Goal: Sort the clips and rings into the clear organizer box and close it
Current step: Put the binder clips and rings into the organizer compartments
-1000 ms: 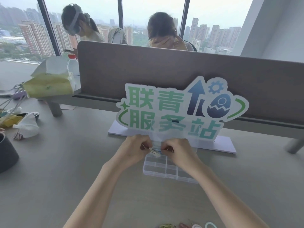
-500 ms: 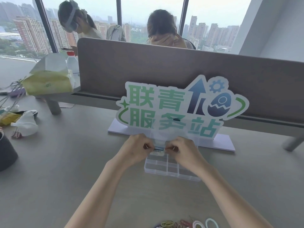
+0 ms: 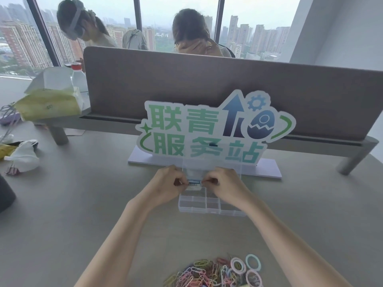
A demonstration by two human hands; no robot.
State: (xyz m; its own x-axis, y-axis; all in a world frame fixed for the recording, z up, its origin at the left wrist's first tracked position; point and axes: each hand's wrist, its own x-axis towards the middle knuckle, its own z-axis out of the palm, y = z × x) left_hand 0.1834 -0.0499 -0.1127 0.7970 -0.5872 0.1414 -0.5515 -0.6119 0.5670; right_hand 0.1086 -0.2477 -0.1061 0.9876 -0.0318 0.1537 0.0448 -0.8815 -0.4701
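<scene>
The clear organizer box (image 3: 199, 206) lies open on the grey desk in front of me, its compartments bare. Its transparent lid (image 3: 196, 170) stands raised at the far side, a barcode label along its front edge. My left hand (image 3: 165, 184) and my right hand (image 3: 222, 184) each pinch that front edge of the lid from either side. A heap of coloured paper clips (image 3: 199, 274) and pastel rings (image 3: 238, 266) lies at the near edge of the desk, between my forearms.
A white sign with green characters (image 3: 207, 129) stands right behind the box, before a grey desk divider (image 3: 207, 83). Tissue pack (image 3: 47, 102), crumpled items and a dark round container (image 3: 5, 195) sit at the left. Two people sit beyond the divider.
The view has tipped down, bringing the pile of clips and rings into sight. Both hands stay pinched on the lid's front edge, which now stands a little higher.
</scene>
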